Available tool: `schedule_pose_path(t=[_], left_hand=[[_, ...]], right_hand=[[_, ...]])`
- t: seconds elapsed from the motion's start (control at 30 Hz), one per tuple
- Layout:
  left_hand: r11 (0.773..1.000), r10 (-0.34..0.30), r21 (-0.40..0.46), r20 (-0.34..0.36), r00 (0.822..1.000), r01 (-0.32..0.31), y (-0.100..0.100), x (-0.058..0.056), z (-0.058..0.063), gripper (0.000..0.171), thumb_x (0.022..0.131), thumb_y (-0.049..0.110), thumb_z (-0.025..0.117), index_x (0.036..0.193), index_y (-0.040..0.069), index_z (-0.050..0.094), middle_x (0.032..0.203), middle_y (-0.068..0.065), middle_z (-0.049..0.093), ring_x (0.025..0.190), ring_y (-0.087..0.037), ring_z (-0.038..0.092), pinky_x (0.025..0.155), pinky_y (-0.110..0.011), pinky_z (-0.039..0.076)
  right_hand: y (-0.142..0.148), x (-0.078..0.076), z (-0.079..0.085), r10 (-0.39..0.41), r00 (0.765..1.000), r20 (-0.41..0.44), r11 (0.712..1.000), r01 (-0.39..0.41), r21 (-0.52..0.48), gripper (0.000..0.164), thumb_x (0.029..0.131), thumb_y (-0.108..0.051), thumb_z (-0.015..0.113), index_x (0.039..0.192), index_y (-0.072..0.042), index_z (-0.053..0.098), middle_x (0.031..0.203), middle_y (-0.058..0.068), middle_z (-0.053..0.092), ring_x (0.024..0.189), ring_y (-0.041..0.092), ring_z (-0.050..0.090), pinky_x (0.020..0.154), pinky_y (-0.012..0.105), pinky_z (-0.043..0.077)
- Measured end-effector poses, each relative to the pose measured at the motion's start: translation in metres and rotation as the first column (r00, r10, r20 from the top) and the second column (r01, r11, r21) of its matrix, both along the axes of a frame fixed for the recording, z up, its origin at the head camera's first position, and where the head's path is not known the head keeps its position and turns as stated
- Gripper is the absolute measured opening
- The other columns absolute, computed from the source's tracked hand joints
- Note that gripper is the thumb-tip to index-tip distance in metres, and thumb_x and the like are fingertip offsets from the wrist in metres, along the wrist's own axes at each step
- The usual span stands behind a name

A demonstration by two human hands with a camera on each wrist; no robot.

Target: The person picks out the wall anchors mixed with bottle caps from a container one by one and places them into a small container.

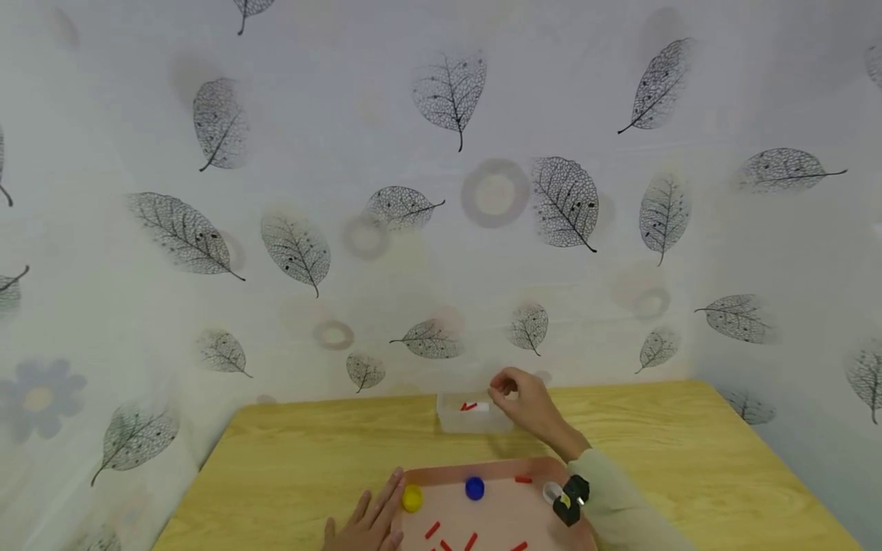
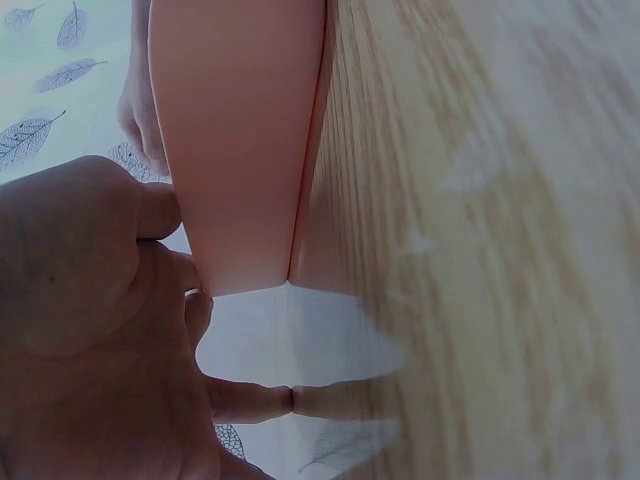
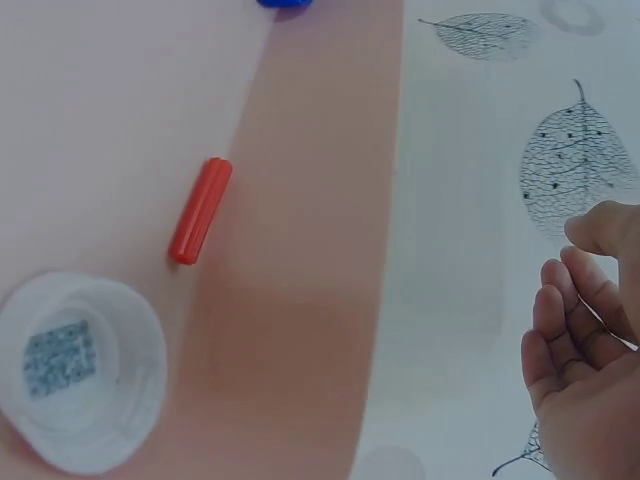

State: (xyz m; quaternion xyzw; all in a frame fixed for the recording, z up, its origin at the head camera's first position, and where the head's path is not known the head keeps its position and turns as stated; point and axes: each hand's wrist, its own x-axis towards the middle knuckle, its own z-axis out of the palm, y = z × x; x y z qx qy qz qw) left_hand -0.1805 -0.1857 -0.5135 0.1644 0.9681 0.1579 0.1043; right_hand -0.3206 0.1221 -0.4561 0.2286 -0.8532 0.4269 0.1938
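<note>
My right hand [image 1: 527, 405] hovers over the right end of a clear plastic box [image 1: 455, 422] at the back of the table. Its thumb and index fingertips come close together, and no object shows between them in the right wrist view, where the hand [image 3: 590, 350] has loosely bent fingers. Small red sticks [image 1: 469, 407] lie inside the box. With fingers spread, my left hand [image 1: 368, 524] rests along the left side of a pink tray [image 1: 482, 471]. In the left wrist view that hand [image 2: 100, 330] touches the tray's rim [image 2: 230, 150].
Inside the tray are a yellow cap [image 1: 412, 498], a blue cap [image 1: 475, 487], a whitish cap [image 3: 80, 375] and several red sticks, one [image 3: 200, 212] by the far wall. A leaf-patterned wall covering [image 1: 441, 268] rises behind the wooden table [image 1: 317, 436].
</note>
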Motion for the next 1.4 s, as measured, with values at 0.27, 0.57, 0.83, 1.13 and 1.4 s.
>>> schedule_pose_path(t=[0.27, 0.57, 0.83, 1.13, 1.4], left_hand=[[1.0, 0.021, -0.01, -0.033, 0.999, -0.022, 0.0, 0.003, 0.002, 0.063, 0.094, 0.067, 0.019, 0.151, 0.043, 0.01, 0.155, 0.025, 0.004, 0.132, -0.041, 0.036, 0.078, -0.085, 0.017], [0.999, 0.028, 0.041, 0.033, 0.999, -0.029, -0.002, 0.006, 0.002, 0.062, 0.094, 0.067, 0.019, 0.151, 0.044, 0.01, 0.157, 0.013, 0.012, 0.135, -0.043, 0.029, 0.081, -0.086, 0.01], [0.999, 0.012, 0.036, 0.035, 0.999, -0.014, -0.003, 0.005, 0.002, 0.062, 0.094, 0.066, 0.019, 0.151, 0.042, 0.009, 0.157, 0.018, 0.007, 0.134, -0.044, 0.029, 0.081, -0.086, 0.01], [0.998, -0.029, 0.047, 0.015, 0.999, 0.028, -0.005, 0.004, 0.004, 0.062, 0.097, 0.062, 0.018, 0.152, 0.038, 0.005, 0.158, 0.017, 0.001, 0.135, -0.044, 0.028, 0.076, -0.087, 0.012], [0.997, -0.037, 0.064, 0.076, 0.996, 0.032, -0.005, 0.005, 0.01, 0.063, 0.096, 0.065, 0.015, 0.152, 0.038, 0.004, 0.158, 0.015, 0.001, 0.135, -0.046, 0.025, 0.078, -0.086, 0.009]], right_hand=[[0.016, 0.031, 0.005, -0.029, 0.999, -0.03, 1.0, 0.029, -0.011, 0.009, 0.086, -0.015, 0.071, 0.092, -0.014, 0.065, 0.082, -0.007, 0.061, 0.073, 0.007, 0.056, 0.069, 0.036, 0.051], [0.03, 0.068, 0.008, -0.033, 0.996, 0.087, 0.999, 0.035, -0.02, 0.011, 0.087, -0.023, 0.07, 0.096, -0.025, 0.064, 0.085, -0.013, 0.061, 0.076, 0.007, 0.056, 0.066, 0.026, 0.049], [0.039, 0.095, 0.003, -0.048, 0.988, 0.148, 0.997, 0.056, -0.046, 0.012, 0.087, -0.025, 0.071, 0.095, -0.027, 0.063, 0.085, -0.013, 0.062, 0.075, 0.007, 0.056, 0.067, 0.024, 0.049], [0.047, 0.118, 0.01, -0.025, 0.978, 0.207, 0.998, 0.037, -0.059, 0.012, 0.087, -0.026, 0.071, 0.096, -0.027, 0.063, 0.086, -0.013, 0.064, 0.076, 0.008, 0.057, 0.069, 0.025, 0.05], [0.049, 0.129, 0.005, 0.04, 0.952, 0.302, 0.997, -0.018, -0.077, 0.011, 0.089, -0.031, 0.067, 0.095, -0.023, 0.064, 0.084, -0.007, 0.061, 0.075, 0.01, 0.056, 0.067, 0.026, 0.05]])
